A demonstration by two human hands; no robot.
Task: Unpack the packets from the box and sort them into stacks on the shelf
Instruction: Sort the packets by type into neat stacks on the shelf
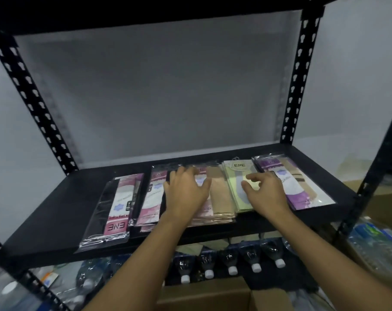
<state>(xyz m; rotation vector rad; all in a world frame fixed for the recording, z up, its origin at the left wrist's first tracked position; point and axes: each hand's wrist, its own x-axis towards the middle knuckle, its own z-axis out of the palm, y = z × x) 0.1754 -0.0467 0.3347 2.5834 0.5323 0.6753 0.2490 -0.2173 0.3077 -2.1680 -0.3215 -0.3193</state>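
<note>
Currently packets (121, 209) lie stacked on shelf (55, 221), left hand (186, 191) spread flat on beige stack (220, 198), right hand (266, 191) loosely open over green stack (237, 194), gripping nothing; likely light, slick, floppy film, so pinch near edges.

Shelf: a black board (55, 209) was borne by slotted black posts (33, 104).
Black stack (114, 212): packets of dark contents with a pink label were laid farthest left, tilted, reaching close to the front edge.
Pink stack (149, 198): it was set just right of the black stack, their edges touching.
Beige stack (220, 194): pink-labelled packets of beige contents were placed mid-shelf.
Green stack (237, 187): pale green packets were laid against the beige stack's right side.
Purple stack (300, 189): it was put farthest right, angled, beside the green stack.
</note>
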